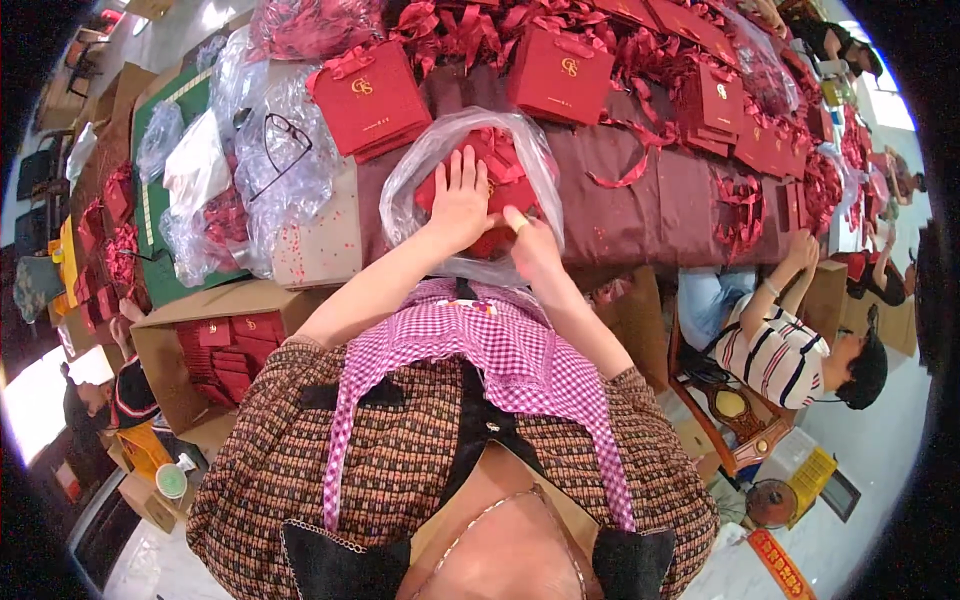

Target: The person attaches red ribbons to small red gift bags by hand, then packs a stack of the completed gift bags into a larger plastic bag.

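A clear plastic bag lies open in front of me at the table edge, with red paper gift bags and their ribbons inside it. My left hand rests flat on these gift bags, its fingers stretched out and slightly apart. Beside it, at the lower right of the plastic bag, is my right hand. Its thumb points up and left, with a yellowish band around it. The other fingers are curled in and mostly hidden, so what they grip cannot be made out.
Stacks of red gift bags with ribbon handles line the far side of the dark red tablecloth. Crumpled clear plastic and glasses lie to the left. A cardboard box of red bags stands at lower left. A co-worker sits at right.
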A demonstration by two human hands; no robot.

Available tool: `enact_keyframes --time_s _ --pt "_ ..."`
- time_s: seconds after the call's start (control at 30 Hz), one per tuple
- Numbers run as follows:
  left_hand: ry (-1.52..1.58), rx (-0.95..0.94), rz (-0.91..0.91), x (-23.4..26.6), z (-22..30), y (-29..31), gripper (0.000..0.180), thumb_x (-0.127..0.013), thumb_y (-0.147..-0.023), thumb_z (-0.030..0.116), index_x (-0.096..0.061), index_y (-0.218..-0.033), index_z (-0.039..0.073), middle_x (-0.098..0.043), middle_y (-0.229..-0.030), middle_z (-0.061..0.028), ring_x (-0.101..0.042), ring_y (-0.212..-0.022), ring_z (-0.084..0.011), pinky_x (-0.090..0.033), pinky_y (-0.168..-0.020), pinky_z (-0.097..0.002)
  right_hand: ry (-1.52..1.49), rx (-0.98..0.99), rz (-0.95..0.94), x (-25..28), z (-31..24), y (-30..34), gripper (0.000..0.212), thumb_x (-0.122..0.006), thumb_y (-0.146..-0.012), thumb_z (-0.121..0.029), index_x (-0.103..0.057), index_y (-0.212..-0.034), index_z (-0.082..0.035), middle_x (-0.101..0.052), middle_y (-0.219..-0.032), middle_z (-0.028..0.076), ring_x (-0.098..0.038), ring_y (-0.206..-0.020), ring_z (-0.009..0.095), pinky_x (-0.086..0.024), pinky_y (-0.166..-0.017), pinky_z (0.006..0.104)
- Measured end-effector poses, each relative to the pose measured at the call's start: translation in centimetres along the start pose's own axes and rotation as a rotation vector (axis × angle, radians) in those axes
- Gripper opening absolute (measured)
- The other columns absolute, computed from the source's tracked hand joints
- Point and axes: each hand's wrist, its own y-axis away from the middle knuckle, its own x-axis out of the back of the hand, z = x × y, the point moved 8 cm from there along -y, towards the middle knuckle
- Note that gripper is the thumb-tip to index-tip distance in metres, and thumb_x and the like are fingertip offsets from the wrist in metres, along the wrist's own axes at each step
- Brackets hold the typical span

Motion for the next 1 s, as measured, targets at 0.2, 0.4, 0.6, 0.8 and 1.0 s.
enact_keyframes --time_s 0.2,0.4,0.6,0.8,1.0 --pt "0.013 -0.022 0.149 1.0 0.0 0.1 0.096 -0.068 -0.064 0.057 -0.039 -0.130 -0.007 -0.023 -0.143 -0.0281 -0.022 -0.133 -0.0415 -0.020 -0.105 -0.0574 0.841 0.637 0.144 -1.3 -5.2 5.7 0.026 -0.064 -0.079 -0.009 -0.052 -0.099 0.003 -0.061 -0.089 0.022 -0.061 -0.088 0.029 -0.047 -0.076 0.0351" --pt "-0.024 0.002 0.081 1.2 -0.4 -0.2 0.098 -0.066 -0.065 0.059 -0.036 -0.133 -0.005 -0.025 -0.143 -0.0253 -0.022 -0.134 -0.0395 -0.020 -0.105 -0.0576 1.309 0.783 0.037 -2.9 -9.5 5.9 0.026 -0.059 -0.083 -0.024 -0.057 -0.087 0.001 -0.063 -0.080 0.021 -0.062 -0.080 0.038 -0.048 -0.072 0.0475" --pt "0.006 0.004 -0.016 1.0 -0.1 -0.5 0.097 -0.065 -0.069 0.058 -0.032 -0.137 -0.002 -0.020 -0.146 -0.0238 -0.018 -0.136 -0.0386 -0.014 -0.108 -0.0540 1.231 1.193 0.178 -5.3 -12.2 2.9 0.066 -0.068 -0.075 -0.032 -0.041 -0.124 0.004 -0.053 -0.116 0.024 -0.049 -0.109 0.040 -0.039 -0.094 0.0450" --pt "0.314 -0.001 -0.010 2.9 -3.1 0.5 0.091 -0.069 -0.072 0.047 -0.029 -0.136 -0.004 -0.026 -0.143 -0.0251 -0.023 -0.134 -0.0388 -0.018 -0.109 -0.0475 1.304 1.091 0.105 -4.5 -12.6 -0.4 0.072 -0.071 -0.071 -0.036 -0.043 -0.123 0.006 -0.051 -0.121 0.025 -0.048 -0.113 0.041 -0.039 -0.095 0.0449" --pt "0.773 0.071 -0.008 3.7 -5.2 3.1 0.091 -0.072 -0.071 0.040 -0.027 -0.136 -0.005 -0.039 -0.134 -0.0271 -0.036 -0.127 -0.0354 -0.029 -0.106 -0.0360 1.210 1.021 -0.010 -4.8 -13.5 -0.8 0.052 -0.073 -0.070 -0.025 -0.055 -0.111 0.002 -0.057 -0.110 0.026 -0.052 -0.108 0.039 -0.041 -0.091 0.0433"
